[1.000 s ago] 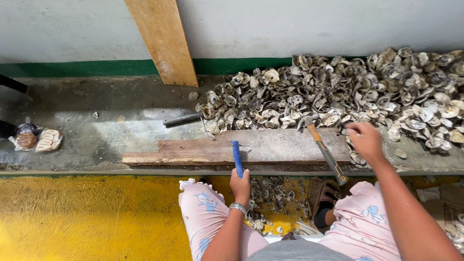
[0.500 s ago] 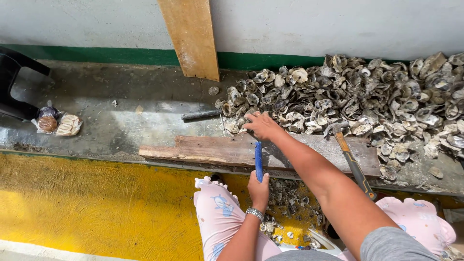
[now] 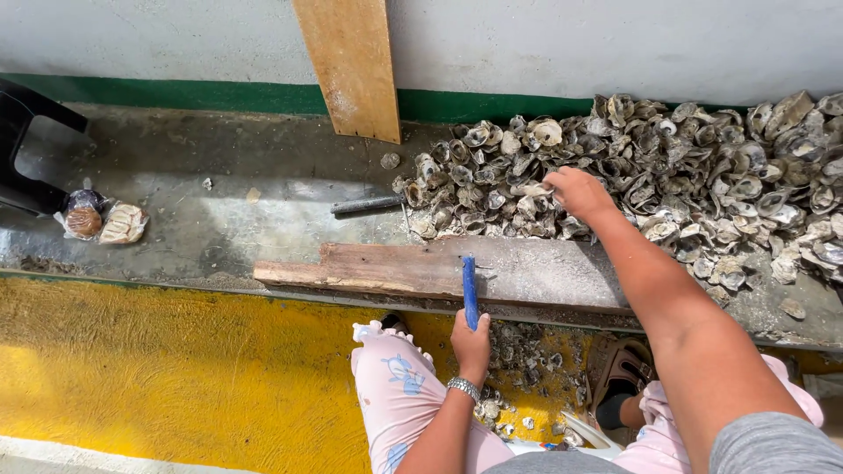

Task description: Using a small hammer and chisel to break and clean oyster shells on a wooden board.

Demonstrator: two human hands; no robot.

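Note:
My left hand (image 3: 471, 341) grips the lower end of a blue-handled tool (image 3: 470, 290), whose tip rests on a worn wooden board (image 3: 378, 268) lying along the concrete ledge. My right hand (image 3: 575, 193) reaches across the board, palm down, into a big pile of grey oyster shells (image 3: 702, 175). Its fingers curl over shells at the pile's left part, and they hide whether one is gripped. A watch sits on my left wrist.
A short metal rod (image 3: 364, 206) lies left of the shells. A wooden plank (image 3: 351, 66) leans on the wall. A plastic bag (image 3: 101, 221) and a black chair (image 3: 22, 140) are at far left. Shell fragments (image 3: 527, 351) litter the yellow floor (image 3: 176, 369) by my sandal (image 3: 615, 377).
My right hand moved from the right end of the board over to the shell pile. It now sits deeper in the pile. My left hand kept holding the blue tool.

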